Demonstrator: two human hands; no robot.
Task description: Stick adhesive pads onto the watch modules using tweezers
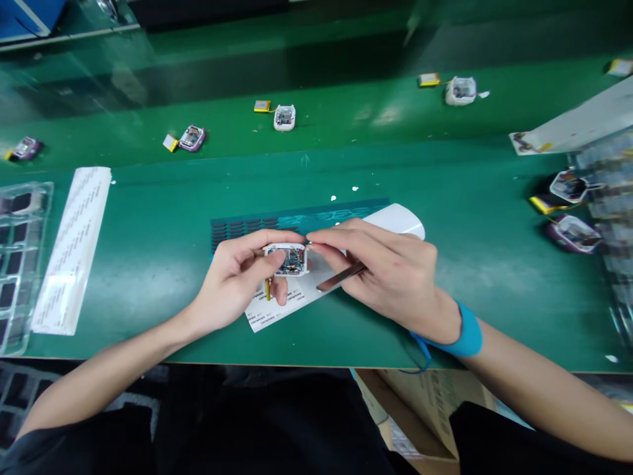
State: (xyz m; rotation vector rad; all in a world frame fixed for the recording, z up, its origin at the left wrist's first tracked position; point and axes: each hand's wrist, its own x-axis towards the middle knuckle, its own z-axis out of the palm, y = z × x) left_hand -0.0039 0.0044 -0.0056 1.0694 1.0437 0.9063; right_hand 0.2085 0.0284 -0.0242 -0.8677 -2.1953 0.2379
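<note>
My left hand (242,277) grips a white smartwatch case (293,261), its circuit board facing up and the thumb lying on the board. A small yellow battery (268,289) hangs at the case's lower left. My right hand (386,264) has metal tweezers (341,276) tucked in its palm, tips pointing down and left. Its thumb and forefinger are pinched together at the case's upper right corner; whatever is between them is too small to make out. Under both hands lie a white printed adhesive sheet (270,315) and a teal sheet with rows of dark strips (237,232).
Opened watch cases with batteries sit along the back, including a white one (284,118) and a purple one (192,138). Left are a white sheet (74,251) and a clear plastic tray (20,264). More cases (573,234) lie at right. A blue wrist strap (467,333) trails a cord.
</note>
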